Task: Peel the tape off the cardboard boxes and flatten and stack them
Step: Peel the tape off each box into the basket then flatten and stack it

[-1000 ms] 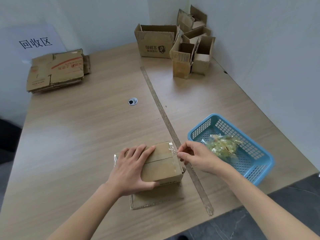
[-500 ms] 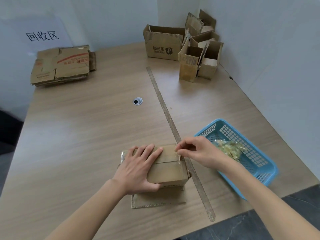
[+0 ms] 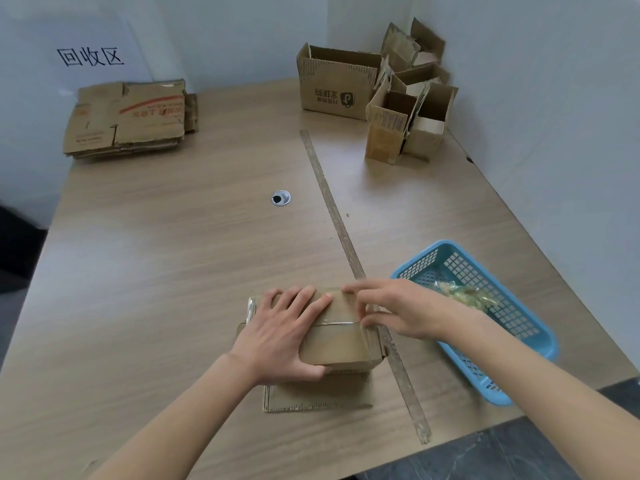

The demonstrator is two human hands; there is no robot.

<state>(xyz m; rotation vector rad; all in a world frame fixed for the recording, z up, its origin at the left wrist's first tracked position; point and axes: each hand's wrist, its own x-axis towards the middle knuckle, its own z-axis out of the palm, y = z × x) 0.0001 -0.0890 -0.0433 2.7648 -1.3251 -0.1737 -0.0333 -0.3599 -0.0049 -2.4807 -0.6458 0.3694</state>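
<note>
Fingers [image 3: 349, 289] on box [image 3: 337, 344], basket [image 3: 540, 344] beside.

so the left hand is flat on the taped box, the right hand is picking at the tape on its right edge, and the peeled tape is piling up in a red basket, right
Not quite: the basket is blue, not red, as the head view shows. The rest stands: the left hand lies flat on the taped box, the right hand picks at the tape at its right edge, and crumpled peeled tape sits in that basket.
</note>
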